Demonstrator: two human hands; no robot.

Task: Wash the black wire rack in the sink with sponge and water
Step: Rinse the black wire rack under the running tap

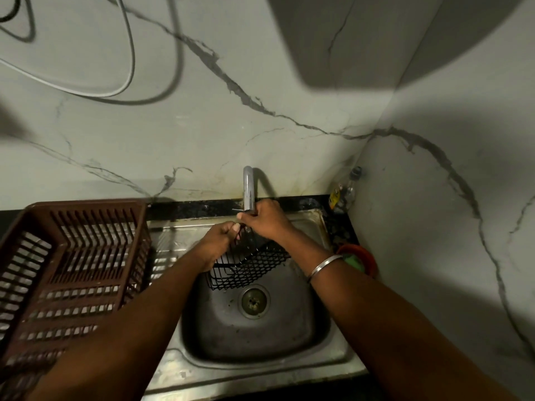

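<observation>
A black wire rack (249,270) hangs tilted over the steel sink (260,334), its far end up under the tap (248,188). My left hand (217,241) is closed on the rack's upper left edge. My right hand (265,219) is closed on the rack's top end, right below the tap's spout. No stream of water can be made out. No sponge shows in either hand; a green sponge-like thing (353,261) lies in a red bowl (365,254) at the sink's right.
A brown plastic dish basket (66,273) stands on the draining board at the left. A small bottle (346,192) sits in the back right corner against the marble wall. Cables hang on the wall above. The drain (254,302) lies open below the rack.
</observation>
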